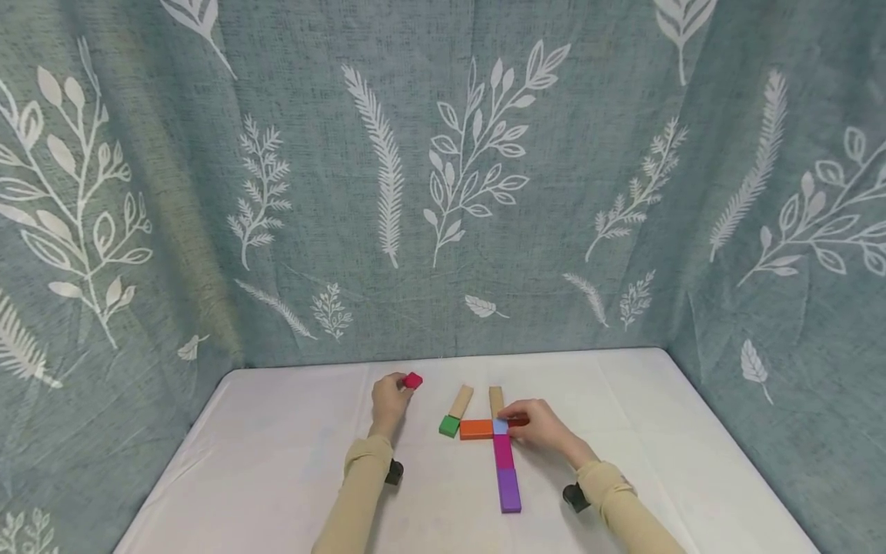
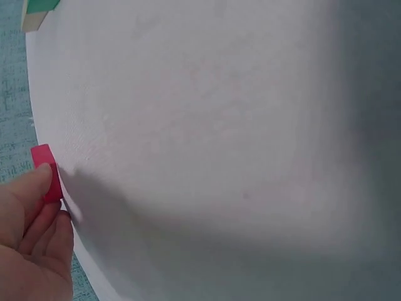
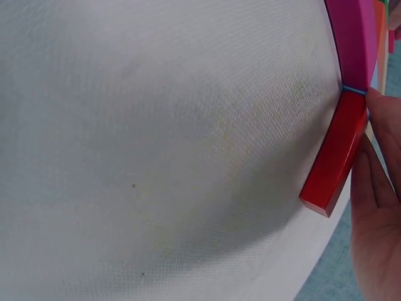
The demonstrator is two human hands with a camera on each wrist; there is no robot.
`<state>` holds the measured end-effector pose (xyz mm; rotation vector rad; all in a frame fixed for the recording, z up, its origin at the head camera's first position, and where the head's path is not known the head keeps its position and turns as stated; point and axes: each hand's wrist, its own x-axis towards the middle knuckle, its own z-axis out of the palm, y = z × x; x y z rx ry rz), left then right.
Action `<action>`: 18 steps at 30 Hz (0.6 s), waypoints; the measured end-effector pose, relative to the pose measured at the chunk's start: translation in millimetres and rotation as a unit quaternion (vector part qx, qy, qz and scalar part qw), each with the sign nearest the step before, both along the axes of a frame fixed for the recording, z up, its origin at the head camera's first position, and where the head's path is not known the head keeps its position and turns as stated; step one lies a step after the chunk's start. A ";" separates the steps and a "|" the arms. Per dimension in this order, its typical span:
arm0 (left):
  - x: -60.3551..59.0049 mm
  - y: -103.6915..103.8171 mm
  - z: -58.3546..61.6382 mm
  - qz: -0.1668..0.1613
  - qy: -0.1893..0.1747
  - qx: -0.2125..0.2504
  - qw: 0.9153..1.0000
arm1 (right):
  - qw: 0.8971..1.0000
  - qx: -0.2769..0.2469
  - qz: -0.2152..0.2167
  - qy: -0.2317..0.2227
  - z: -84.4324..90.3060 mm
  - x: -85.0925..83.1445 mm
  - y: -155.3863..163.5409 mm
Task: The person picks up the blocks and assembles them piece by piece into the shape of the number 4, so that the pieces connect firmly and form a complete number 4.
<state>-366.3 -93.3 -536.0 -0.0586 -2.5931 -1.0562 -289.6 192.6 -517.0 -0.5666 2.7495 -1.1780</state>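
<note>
At the table's far left side, my left hand pinches a small pinkish-red block between thumb and fingers. In the left wrist view that block stands out past the thumb tip. My right hand reaches into a flat layout of coloured blocks, thumb and finger about a light blue block. Beneath this hand lies a long red block, its end against the light blue one. A magenta block and a purple block run toward me in line.
Left of the light blue block lies an orange block, then a green block. Two plain wooden blocks, one slanted and one straight, point to the far edge. A patterned curtain surrounds the white table.
</note>
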 end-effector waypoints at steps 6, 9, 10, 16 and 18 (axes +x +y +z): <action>12.0 7.5 9.1 0.045 -0.021 0.028 0.998 | 1.000 -0.011 0.016 0.004 -0.9 -0.7 -1.5; 12.8 6.4 6.3 0.053 -0.021 0.035 0.998 | 1.000 -0.011 0.020 0.003 -2.3 0.0 -2.9; 12.8 6.4 5.9 0.056 -0.021 0.036 0.998 | 1.000 -0.011 0.020 0.004 -2.1 0.4 -3.1; 10.6 7.8 8.7 0.059 -0.031 0.039 0.997 | 1.000 -0.009 0.015 0.004 1.0 -0.7 0.0; 9.1 7.3 10.2 0.052 -0.026 0.043 0.997 | 1.000 -0.008 0.012 0.006 2.6 -1.8 2.0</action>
